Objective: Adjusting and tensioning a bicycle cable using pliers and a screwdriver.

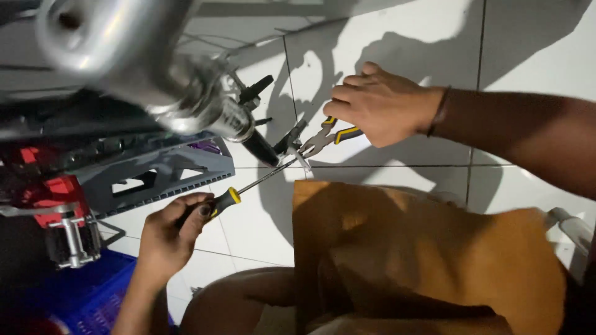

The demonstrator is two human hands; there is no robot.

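The person sits low over a white tiled floor (397, 37), and both hands work at one spot beneath a blurred metal tube assembly (155, 80) that crosses the upper left of the view.

Left hand (171, 232): the grip is clenched around the black and yellow handle of a screwdriver (248, 186). Its shaft runs up and to the right, and the tip ends close to the plier nose.

Right hand (379, 102): the grip is wrapped over the yellow and black handles of a pair of pliers (323, 139). The nose points left, toward a small dark fitting (261, 146) at the lower end of the tube assembly.

Step in hand, as judged: the two tools are being brought together on a small part at that fitting, the pliers to hold or pull and the screwdriver to pry or turn. The next move would call for a steady plier hold and the screwdriver tip set squarely on the part, with light force.

Not readable:
- The part between the two tool tips is too small and dark to identify.
- Whether the plier nose pinches anything cannot be told.
- The tube assembly is out of focus and cut off at the top edge.
- An orange-brown cloth (422, 260) covers the lap and hides the floor below.
- At left, a grey plastic crate (167, 170), a red clamp-like device (59, 205) and a blue crate (93, 291) lie in shadow and are partly cropped.
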